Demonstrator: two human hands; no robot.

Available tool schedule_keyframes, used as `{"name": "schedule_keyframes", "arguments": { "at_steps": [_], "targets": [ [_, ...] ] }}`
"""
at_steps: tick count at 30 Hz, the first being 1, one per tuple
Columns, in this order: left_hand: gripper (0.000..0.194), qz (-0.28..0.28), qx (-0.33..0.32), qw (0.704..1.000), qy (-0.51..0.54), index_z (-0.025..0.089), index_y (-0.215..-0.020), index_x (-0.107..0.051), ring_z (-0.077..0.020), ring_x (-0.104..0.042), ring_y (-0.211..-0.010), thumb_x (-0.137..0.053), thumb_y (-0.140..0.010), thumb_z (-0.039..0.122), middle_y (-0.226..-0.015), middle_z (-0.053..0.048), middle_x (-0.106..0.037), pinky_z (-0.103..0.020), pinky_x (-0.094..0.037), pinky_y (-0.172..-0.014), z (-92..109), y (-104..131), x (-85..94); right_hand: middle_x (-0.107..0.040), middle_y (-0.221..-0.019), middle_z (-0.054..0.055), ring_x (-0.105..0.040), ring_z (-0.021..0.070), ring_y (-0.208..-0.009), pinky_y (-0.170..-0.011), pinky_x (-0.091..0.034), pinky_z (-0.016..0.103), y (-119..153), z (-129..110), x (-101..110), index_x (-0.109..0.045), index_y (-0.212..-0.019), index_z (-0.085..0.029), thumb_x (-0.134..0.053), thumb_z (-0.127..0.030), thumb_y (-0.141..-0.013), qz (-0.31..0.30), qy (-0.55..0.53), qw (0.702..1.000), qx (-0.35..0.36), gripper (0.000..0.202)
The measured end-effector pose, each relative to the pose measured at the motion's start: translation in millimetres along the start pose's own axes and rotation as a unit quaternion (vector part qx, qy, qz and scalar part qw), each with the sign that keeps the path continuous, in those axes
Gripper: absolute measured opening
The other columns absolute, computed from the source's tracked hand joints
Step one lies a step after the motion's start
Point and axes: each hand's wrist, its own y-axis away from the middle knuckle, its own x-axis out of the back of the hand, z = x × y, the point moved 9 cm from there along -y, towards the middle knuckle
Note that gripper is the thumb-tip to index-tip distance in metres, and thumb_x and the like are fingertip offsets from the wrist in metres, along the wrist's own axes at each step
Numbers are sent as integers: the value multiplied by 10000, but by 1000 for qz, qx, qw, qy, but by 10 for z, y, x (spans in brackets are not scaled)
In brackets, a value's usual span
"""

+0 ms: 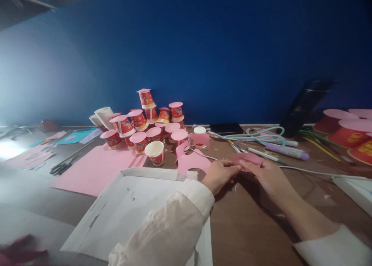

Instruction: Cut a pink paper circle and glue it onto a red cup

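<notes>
Both of my hands meet above the brown table, just right of the centre. Between them is a small pink paper piece (247,158). My left hand (219,176) has its fingers pinched at the paper's left end. My right hand (269,177) holds the same piece between thumb and fingers. A pink sheet with cut-out holes (193,161) lies left of my left hand. Beyond it stand red paper cups (139,143) with pink paper discs on top, some stacked. An upright cup without a disc (155,153) shows its open white rim.
A white board (116,211) lies under my left sleeve. Scissors (65,166) and a large pink sheet (95,169) are farther left. A coiled cable (250,136), pens (263,154) and a dark bottle (302,107) stand or lie beyond my right hand. Larger red cups (347,136) are far right.
</notes>
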Motion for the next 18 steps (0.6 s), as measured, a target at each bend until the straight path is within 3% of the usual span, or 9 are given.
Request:
{"name": "schedule_keyframes", "arguments": {
  "at_steps": [4,6,9,12,14,18],
  "targets": [
    [164,12,-5,1000,0,143,-752,-692,-66,-496,-524,-798,-825,245,-661,19,-608,-215,-387,-534,29,12,11,-837,-1091,109,-789,350,-1009,-876,-650,470,35,83,-86,-826,-1127,-269,-793,-488,-818,-36,-85,994,-66,379],
    [180,24,-2,1000,11,152,-743,-684,-69,-471,-511,-804,-817,263,-620,27,-585,-215,-360,-515,28,12,26,-836,-1079,104,-787,356,-1023,-876,-654,470,24,133,-60,-829,-1093,-267,-821,-474,-792,-24,-80,994,-74,365],
    [192,36,8,999,25,162,-731,-672,-74,-432,-490,-791,-822,281,-571,38,-543,-218,-306,-484,5,2,45,-834,-966,116,-790,370,-931,-732,-658,459,30,198,-32,-831,-1016,-271,-854,-483,-764,3,-65,995,-81,331],
    [169,39,6,999,35,155,-715,-672,-75,-448,-513,-777,-818,238,-590,28,-564,-216,-312,-500,5,-11,55,-830,-931,117,-787,356,-800,-607,-625,448,80,252,-134,-796,-1146,-298,-813,-534,-815,-20,-109,988,-107,407],
    [147,37,-1,998,43,144,-722,-687,-70,-465,-535,-772,-819,214,-630,15,-601,-212,-326,-519,21,-13,54,-832,-945,112,-784,342,-783,-622,-625,446,88,231,-151,-786,-1164,-305,-802,-540,-821,-25,-104,989,-98,416],
    [187,47,4,998,45,140,-699,-680,-76,-527,-579,-787,-830,220,-698,-13,-670,-215,-368,-556,32,3,59,-838,-981,94,-782,328,-893,-814,-632,447,11,183,-16,-816,-1015,-265,-834,-500,-765,2,-27,998,-61,344]
  ]
}}
